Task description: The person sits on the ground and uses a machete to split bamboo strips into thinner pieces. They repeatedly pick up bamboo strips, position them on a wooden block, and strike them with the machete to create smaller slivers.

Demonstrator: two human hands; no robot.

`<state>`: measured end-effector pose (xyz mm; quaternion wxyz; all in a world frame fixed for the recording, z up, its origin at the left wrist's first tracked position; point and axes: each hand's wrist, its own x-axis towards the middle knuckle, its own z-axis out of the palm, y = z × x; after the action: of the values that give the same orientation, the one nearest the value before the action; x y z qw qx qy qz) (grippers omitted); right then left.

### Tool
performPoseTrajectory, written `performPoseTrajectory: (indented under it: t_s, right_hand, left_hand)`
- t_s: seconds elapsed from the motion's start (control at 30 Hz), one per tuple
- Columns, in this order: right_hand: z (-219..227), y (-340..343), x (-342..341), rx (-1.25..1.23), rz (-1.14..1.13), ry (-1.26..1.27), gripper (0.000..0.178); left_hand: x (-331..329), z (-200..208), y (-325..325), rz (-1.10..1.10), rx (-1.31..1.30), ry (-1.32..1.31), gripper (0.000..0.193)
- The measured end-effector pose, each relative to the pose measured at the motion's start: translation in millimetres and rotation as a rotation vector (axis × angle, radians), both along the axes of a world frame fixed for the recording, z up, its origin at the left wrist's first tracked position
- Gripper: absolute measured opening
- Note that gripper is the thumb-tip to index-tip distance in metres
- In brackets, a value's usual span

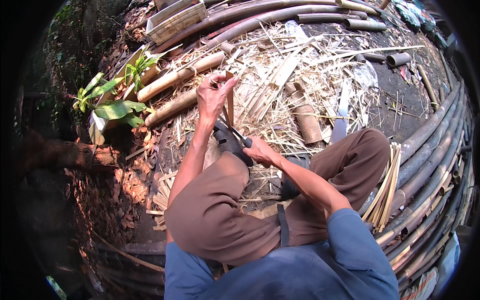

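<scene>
A narrow brown bamboo strip [230, 107] stands nearly upright in front of the person, its lower end meeting the knife [247, 142] just above a dark shoe [232, 146]; whether the blade is biting into it is too small to tell. The work looks partway through: a bundle of slim strips [389, 190] leans by the right knee, more pale strips [162, 192] lie beside the left thigh, and shavings [260, 100] cover the ground ahead. This strip seems unfinished, and round poles [430, 165] at the right are not split. The left hand [214, 95] is nearly closed, thumb and fingertips pinching the strip's upper end — the right hand [261, 151] is wrapped around the knife's handle. Farther out lie a cut bamboo section [306, 120] and a pale crate [176, 22].
</scene>
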<state>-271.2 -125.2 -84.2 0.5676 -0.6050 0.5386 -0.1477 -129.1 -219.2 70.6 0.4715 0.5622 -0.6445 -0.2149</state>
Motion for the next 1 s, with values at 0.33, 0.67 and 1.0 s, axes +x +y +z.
performPoseTrajectory:
  t_s: [0.33, 0.67, 1.0]
  right_hand:
    - [-20, -2, -9, -0.035, 0.084, 0.011, 0.044]
    - [-32, 11, 0, -0.230, 0.206, 0.296, 0.024]
    - [-27, 25, 2, -0.192, 0.275, -0.056, 0.028]
  left_hand:
    - [-1, 6, 2, 0.040, 0.040, 0.034, 0.030]
    - [15, -5, 23, 0.134, 0.000, 0.082, 0.029]
    - [39, -21, 35, 0.296, -0.114, -0.106, 0.044]
